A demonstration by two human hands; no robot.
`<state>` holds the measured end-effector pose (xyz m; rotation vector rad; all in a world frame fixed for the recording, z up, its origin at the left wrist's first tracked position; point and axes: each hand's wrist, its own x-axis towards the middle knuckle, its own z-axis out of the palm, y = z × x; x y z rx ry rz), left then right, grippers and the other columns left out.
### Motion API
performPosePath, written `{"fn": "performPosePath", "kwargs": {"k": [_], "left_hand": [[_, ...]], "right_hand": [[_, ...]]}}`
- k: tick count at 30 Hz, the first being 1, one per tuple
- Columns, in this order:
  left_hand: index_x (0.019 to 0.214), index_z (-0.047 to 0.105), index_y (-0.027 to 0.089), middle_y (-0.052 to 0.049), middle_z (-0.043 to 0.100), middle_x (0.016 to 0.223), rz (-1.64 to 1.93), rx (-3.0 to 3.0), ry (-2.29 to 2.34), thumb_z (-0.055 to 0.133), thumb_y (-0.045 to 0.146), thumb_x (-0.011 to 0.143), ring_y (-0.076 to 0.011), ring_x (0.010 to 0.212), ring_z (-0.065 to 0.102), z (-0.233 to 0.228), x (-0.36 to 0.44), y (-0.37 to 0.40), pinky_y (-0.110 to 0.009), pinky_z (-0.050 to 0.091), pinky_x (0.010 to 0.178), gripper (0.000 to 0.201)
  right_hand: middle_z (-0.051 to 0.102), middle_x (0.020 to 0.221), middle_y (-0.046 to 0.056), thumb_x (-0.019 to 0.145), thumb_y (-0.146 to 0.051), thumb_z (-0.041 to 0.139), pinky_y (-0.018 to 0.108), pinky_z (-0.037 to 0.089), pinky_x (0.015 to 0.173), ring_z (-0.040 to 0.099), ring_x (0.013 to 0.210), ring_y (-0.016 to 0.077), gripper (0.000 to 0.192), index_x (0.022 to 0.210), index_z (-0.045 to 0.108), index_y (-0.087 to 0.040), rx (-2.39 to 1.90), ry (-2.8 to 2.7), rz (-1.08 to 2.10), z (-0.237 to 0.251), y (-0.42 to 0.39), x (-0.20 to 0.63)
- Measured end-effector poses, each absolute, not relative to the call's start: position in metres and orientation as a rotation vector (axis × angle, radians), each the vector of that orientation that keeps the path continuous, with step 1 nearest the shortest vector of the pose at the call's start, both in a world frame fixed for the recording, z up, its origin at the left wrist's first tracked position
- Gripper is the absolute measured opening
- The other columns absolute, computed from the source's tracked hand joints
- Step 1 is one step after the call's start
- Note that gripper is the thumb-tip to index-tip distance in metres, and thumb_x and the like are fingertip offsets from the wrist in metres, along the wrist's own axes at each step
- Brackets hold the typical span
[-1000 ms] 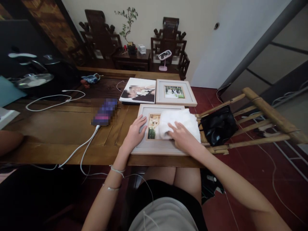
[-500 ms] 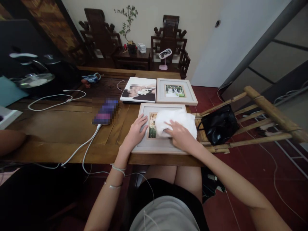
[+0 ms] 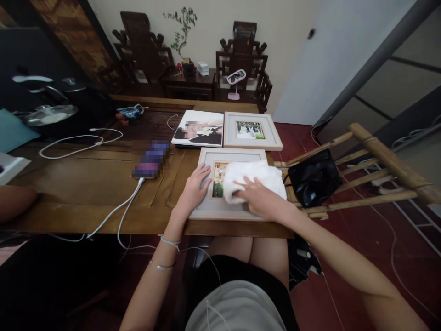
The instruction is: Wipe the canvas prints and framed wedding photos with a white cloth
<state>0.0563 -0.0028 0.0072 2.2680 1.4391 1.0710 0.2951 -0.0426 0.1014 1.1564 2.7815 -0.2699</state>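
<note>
fluffy white cloth, matt pale frame, wooden table

Counts of things on and around the wooden table.
2 light-framed photos: nearest frame & far frame; 1 unframed photo print; 1 white cloth; 1 phone; 2 white cables; 1 black bag; 2 carved chairs; 2 hands, left hand & right hand.
</note>
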Motion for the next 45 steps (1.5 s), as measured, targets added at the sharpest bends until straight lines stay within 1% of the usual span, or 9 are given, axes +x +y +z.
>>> {"fn": "performPosePath", "kwargs": {"k": [4,8,12,21,25,32,35,41,45], "left_hand": [[0.121,0.062,0.012,-0.015,0.062,0.129,1.087,2.272,1.435,0.051,0.023,0.091,-0.0274,0.133,0.046,0.007,0.056,-0.003,-0.051,0.040,0.110,0.034],[0.122,0.061,0.010,-0.015,0.061,0.131,1.097,2.288,1.414,0.050,0.023,0.092,-0.0270,0.134,0.046,0.006,0.055,-0.003,-0.050,0.039,0.111,0.035],[0.123,0.061,0.010,-0.016,0.061,0.131,1.063,2.316,1.418,0.049,0.023,0.092,-0.0277,0.134,0.046,0.005,0.054,-0.002,-0.052,0.039,0.111,0.036],[0.124,0.061,0.012,-0.014,0.062,0.130,1.070,2.307,1.396,0.049,0.026,0.093,-0.0275,0.133,0.046,0.007,0.054,-0.002,-0.052,0.040,0.110,0.036],[0.124,0.061,0.011,-0.015,0.061,0.131,1.070,2.289,1.388,0.050,0.025,0.092,-0.0279,0.134,0.046,0.006,0.054,-0.001,-0.051,0.039,0.111,0.036],[0.122,0.061,0.008,-0.017,0.061,0.130,1.101,2.301,1.402,0.049,0.024,0.092,-0.0278,0.134,0.046,0.004,0.055,-0.002,-0.050,0.038,0.112,0.036],[0.123,0.060,0.010,-0.016,0.061,0.131,1.096,2.298,1.403,0.049,0.024,0.092,-0.0274,0.134,0.045,0.005,0.055,-0.003,-0.051,0.037,0.112,0.036],[0.126,0.058,0.006,-0.018,0.056,0.136,1.048,2.295,1.427,0.043,0.023,0.094,-0.0271,0.135,0.044,0.005,0.055,-0.002,-0.049,0.036,0.113,0.040],[0.126,0.058,0.006,-0.018,0.058,0.134,1.053,2.313,1.425,0.041,0.022,0.094,-0.0274,0.135,0.044,0.003,0.055,-0.001,-0.049,0.036,0.113,0.039]], "right_hand": [[0.055,0.137,0.012,0.073,0.005,0.041,0.045,0.039,0.106,0.046,0.131,0.0290,0.060,0.124,0.061,-0.019,0.932,2.754,-0.630,0.130,-0.093,0.300],[0.044,0.148,0.009,0.075,0.001,0.044,0.055,0.031,0.111,0.034,0.139,0.0340,0.057,0.126,0.060,-0.020,0.826,2.845,-0.673,0.128,-0.110,0.297],[0.044,0.148,0.011,0.068,0.005,0.041,0.053,0.028,0.113,0.028,0.142,0.0302,0.067,0.129,0.058,-0.019,0.931,2.879,-0.653,0.101,-0.082,0.294],[0.030,0.156,0.012,0.070,0.007,0.041,0.065,0.020,0.111,0.016,0.145,0.0372,0.064,0.129,0.058,-0.014,1.334,2.956,-0.016,0.069,0.023,0.292],[0.033,0.154,0.010,0.071,0.007,0.041,0.069,0.015,0.110,0.018,0.143,0.0400,0.065,0.130,0.057,-0.014,1.321,2.849,0.021,0.068,0.018,0.283],[0.045,0.148,0.009,0.069,0.005,0.040,0.059,0.041,0.101,0.040,0.134,0.0362,0.064,0.125,0.060,-0.019,0.976,2.810,-0.436,0.109,-0.069,0.285],[0.044,0.148,0.008,0.069,0.005,0.042,0.057,0.044,0.099,0.041,0.133,0.0372,0.065,0.126,0.060,-0.020,0.857,2.825,-0.516,0.124,-0.094,0.283],[0.042,0.150,0.008,0.070,0.003,0.043,0.060,0.037,0.103,0.035,0.138,0.0362,0.063,0.127,0.060,-0.020,0.971,2.844,-0.461,0.105,-0.073,0.269],[0.036,0.153,0.007,0.073,0.004,0.044,0.068,0.021,0.109,0.023,0.143,0.0366,0.064,0.130,0.057,-0.021,1.227,2.807,-0.151,0.084,-0.015,0.270]]}}
